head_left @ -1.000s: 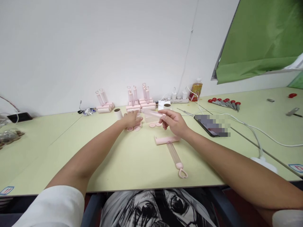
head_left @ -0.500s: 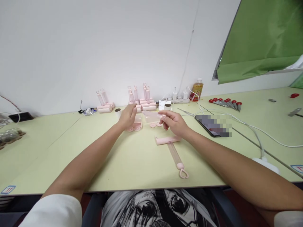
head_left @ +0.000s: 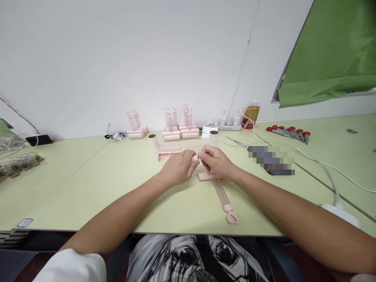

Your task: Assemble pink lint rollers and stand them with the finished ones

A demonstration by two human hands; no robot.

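Note:
My left hand (head_left: 179, 167) is closed in a pinch on a small pale piece (head_left: 195, 158), too small to name. Right beside it, the fingers of my right hand (head_left: 216, 161) are pressed together at that piece; what they pinch is hidden. Below my right hand lies a pink lint roller (head_left: 221, 194) with a clear handle and a heart-shaped loop (head_left: 232, 218); the hand partly covers its head. Behind my hands are a pink open shell part (head_left: 162, 156) and clear plastic covers (head_left: 170, 147).
Several finished-looking pink rollers (head_left: 172, 135) stand along the wall. Two paper-core rolls (head_left: 214, 138) stand upright at the back. To the right are a phone (head_left: 272, 160), white cables, a drink bottle (head_left: 251, 114), scissors-like tool (head_left: 236, 141) and several red-capped tools (head_left: 289, 132).
Both hands have come together over the table, the left moving right and nearer. The clear cover near my right hand is now on the table behind. The view has shifted slightly left.

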